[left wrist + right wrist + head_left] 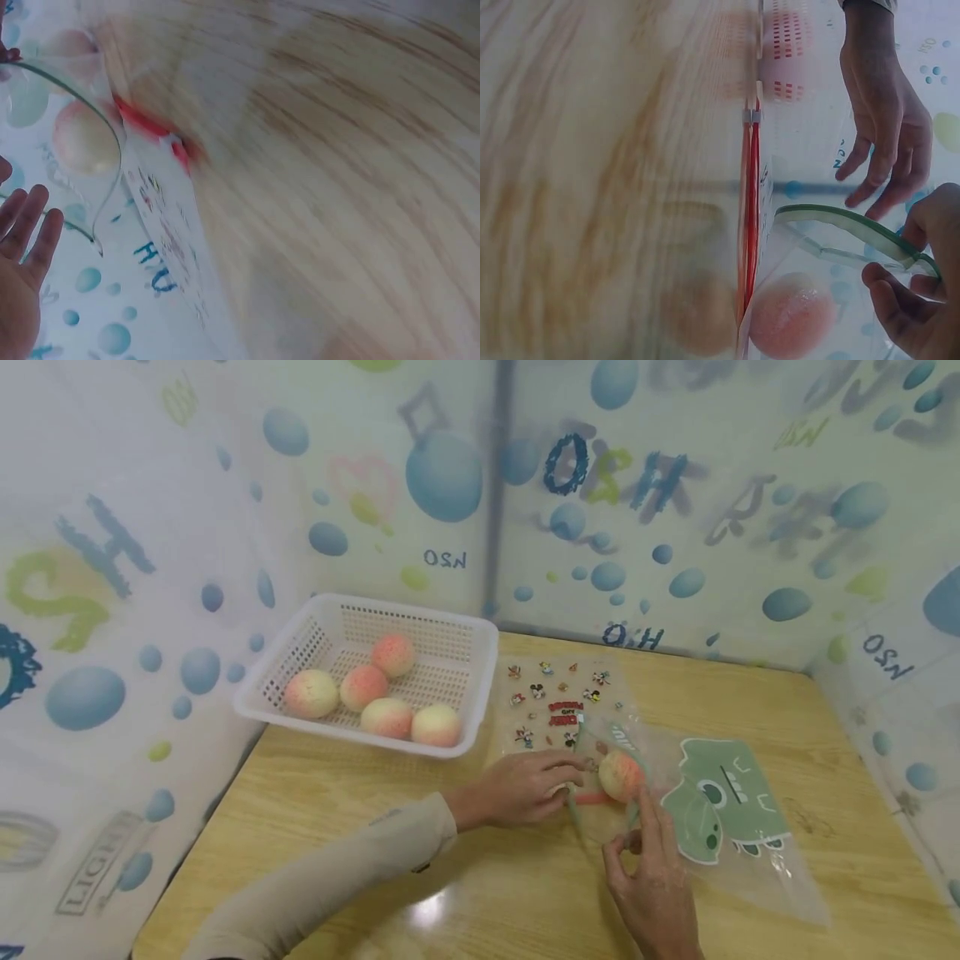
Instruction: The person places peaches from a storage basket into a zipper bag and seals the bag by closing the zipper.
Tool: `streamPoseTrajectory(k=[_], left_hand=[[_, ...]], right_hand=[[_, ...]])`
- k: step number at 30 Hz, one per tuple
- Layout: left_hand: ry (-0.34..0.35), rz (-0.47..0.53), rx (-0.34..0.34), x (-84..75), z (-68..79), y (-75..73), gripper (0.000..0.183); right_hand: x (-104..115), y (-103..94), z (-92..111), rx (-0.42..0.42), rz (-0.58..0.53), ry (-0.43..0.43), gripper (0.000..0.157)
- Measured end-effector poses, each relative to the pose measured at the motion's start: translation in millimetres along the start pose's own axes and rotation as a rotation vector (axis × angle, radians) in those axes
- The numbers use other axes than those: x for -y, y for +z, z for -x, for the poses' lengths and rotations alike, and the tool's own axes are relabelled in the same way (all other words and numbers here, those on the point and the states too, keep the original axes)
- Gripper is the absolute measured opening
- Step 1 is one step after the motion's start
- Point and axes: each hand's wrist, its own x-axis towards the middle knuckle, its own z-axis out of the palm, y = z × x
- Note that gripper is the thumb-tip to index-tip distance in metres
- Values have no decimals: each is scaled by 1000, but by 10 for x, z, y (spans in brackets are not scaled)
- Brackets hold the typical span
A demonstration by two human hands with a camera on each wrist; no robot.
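Note:
A clear zip bag with a green dinosaur print lies on the table, its green-edged mouth standing open. Just inside that mouth sits a pink-and-yellow peach, also visible through the plastic in the left wrist view. My right hand pinches the green edge between thumb and fingers; the right wrist view shows this pinch. My left hand hovers at the other side of the mouth, fingers loosely extended. In the left wrist view its fingers are spread near the edge.
A white slotted basket holding several peaches stands at the back left. A clear bag with small cartoon prints and a red zip lies partly beneath the dinosaur bag. Patterned curtains surround the wooden table.

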Motion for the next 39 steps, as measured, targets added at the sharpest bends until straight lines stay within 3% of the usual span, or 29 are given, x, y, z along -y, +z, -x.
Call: streamPoseTrajectory(k=[8, 13, 21, 29, 35, 39], left_hand=[[-18, -10, -74, 138, 120, -345, 23], [-79, -44, -57, 187, 200, -494, 24], [-134, -62, -23, 308, 372, -640, 30], [-278, -134, 59, 387, 497, -825, 39], [-327, -193, 118, 511, 575, -949, 37], [-460, -173, 219, 622, 661, -1043, 44]], right_hand=[[-5, -9, 7, -19, 8, 11, 84], [45, -9, 0, 14, 27, 52, 88], [60, 2, -25, 7, 35, 34, 87], [76, 7, -21, 31, 38, 54, 83], [94, 9, -21, 52, 43, 72, 83], [92, 11, -22, 57, 49, 69, 82]])
